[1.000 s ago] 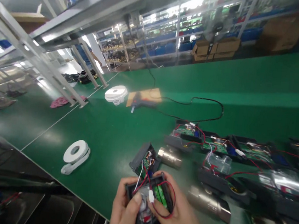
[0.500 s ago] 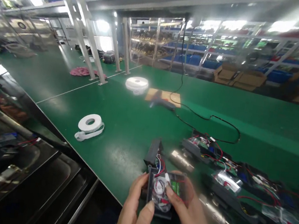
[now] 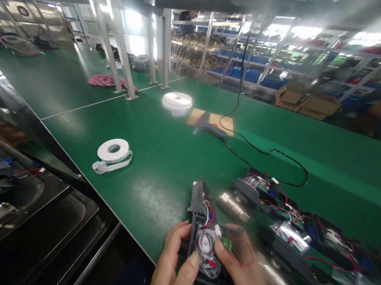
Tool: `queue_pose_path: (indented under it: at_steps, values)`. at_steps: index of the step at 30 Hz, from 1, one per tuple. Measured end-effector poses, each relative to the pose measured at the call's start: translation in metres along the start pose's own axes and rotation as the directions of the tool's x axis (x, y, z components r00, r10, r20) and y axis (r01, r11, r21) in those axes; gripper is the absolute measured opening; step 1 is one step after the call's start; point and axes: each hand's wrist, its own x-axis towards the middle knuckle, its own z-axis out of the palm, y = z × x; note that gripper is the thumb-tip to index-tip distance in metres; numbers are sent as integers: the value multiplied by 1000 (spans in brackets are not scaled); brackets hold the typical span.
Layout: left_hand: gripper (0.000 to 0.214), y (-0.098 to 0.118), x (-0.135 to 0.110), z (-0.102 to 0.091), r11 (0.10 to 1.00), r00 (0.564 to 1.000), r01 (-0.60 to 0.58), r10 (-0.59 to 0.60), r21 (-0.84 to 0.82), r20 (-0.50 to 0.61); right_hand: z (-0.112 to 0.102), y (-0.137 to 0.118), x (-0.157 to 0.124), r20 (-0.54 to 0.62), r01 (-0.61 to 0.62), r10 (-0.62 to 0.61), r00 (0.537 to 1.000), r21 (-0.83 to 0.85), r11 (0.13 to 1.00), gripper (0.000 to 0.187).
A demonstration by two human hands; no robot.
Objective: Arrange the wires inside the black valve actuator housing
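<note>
Near the front edge of the green bench, my left hand (image 3: 175,265) grips a dark plastic housing (image 3: 199,202) by its left side, thumb on the near end. Inside the housing lie red and white wires and a clear bag (image 3: 210,264) with a white round part. My right hand (image 3: 243,272) is closed at the housing's right side, its thumb by a white connector (image 3: 218,230). A clear bag with a green part (image 3: 227,245) shows at that hand; its fingers are partly hidden. Just beyond stands a shiny metal cylinder (image 3: 233,206) lying on its side.
Several similar wired housings (image 3: 288,211) line the right side, with another metal cylinder (image 3: 278,281) close by. A white tape roll (image 3: 113,150) lies left, a second roll (image 3: 177,101) farther back. A corded glue gun (image 3: 212,129) rests on a tan board (image 3: 228,124). Dark trays (image 3: 63,220) sit below the edge.
The housing has turned slightly in my hands, its far end now showing ridges. Both hands keep their hold. The view has shifted a little.
</note>
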Motion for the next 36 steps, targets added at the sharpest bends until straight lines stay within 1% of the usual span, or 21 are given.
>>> queue_pose_path:
  at_steps: [2,4,7,9,12,14,16,18,21,27,32,36]
  values:
    - [43,1,-1,4,1000,1000,-7,6,-17,-20,2,0,-1,-15,-3,3,1000,16,1000,39]
    - [43,0,-1,7,999,998,-39,38,-29,-47,2,0,-1,-35,-2,2,999,16,1000,40]
    - [47,-4,0,10,996,995,-71,67,-50,-77,-1,2,0,-39,12,-13,999,-22,1000,41]
    - [50,-8,0,10,995,994,-88,85,-42,-65,-6,4,2,-25,21,-23,999,-90,996,41]
    - [46,-11,-1,8,995,994,-97,98,14,-44,-13,8,9,-35,50,-58,998,-191,980,40]
    - [41,-12,-3,6,994,994,-106,107,40,-26,-15,10,14,-50,84,-95,994,-193,978,40]
    - [41,-11,-4,4,990,991,-133,133,50,5,-15,14,18,-51,105,-115,992,-164,981,42]
    - [44,-11,-4,2,986,987,-159,158,50,35,-14,17,21,-59,101,-111,992,-149,984,44]
    - [47,-11,-3,2,988,988,-149,146,51,49,-15,22,24,-67,89,-99,993,-139,986,43]
    - [46,-17,-1,10,992,993,-112,113,56,-14,-20,27,28,-62,87,-96,993,-136,987,42]
    - [41,-23,-2,18,984,980,-170,175,59,-98,-18,26,27,-60,83,-93,994,-148,986,39]
    - [46,-27,-2,21,990,986,-135,139,51,-91,-16,22,24,-66,78,-88,994,-139,987,37]
